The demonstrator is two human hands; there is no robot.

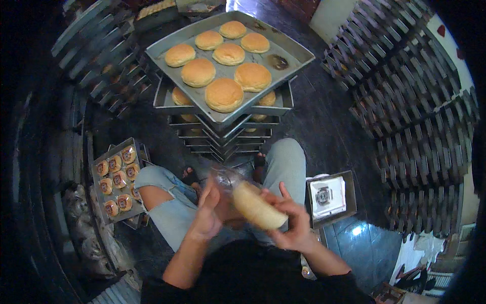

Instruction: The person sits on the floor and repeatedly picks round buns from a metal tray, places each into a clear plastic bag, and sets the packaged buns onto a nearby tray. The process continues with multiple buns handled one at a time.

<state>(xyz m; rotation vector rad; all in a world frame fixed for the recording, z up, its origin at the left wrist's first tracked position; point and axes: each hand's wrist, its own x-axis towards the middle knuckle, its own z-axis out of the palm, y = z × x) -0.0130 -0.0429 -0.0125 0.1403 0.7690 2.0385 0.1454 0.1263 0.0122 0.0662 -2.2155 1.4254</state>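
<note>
In my right hand (296, 220) is a round golden bun (256, 205), tilted on edge with its pale side showing. My left hand (208, 214) grips a clear plastic bag (224, 178), blurred by motion. The bag lies against the far end of the bun; whether the bun's edge is inside it cannot be made out. Both hands are above my lap, between my knees. Beyond them, a metal baking tray (292, 64) holds several unwrapped buns (229, 54) and tops a stack of crosswise trays (224, 131).
At left, a tray (125, 217) carries several wrapped buns (119, 179) with printed labels. Right of my knee, a metal box (351, 197) holds printed plastic bags (327, 197). Tall stacks of trays stand at right (410, 114) and far left (102, 57) on the dark tiled floor (319, 125).
</note>
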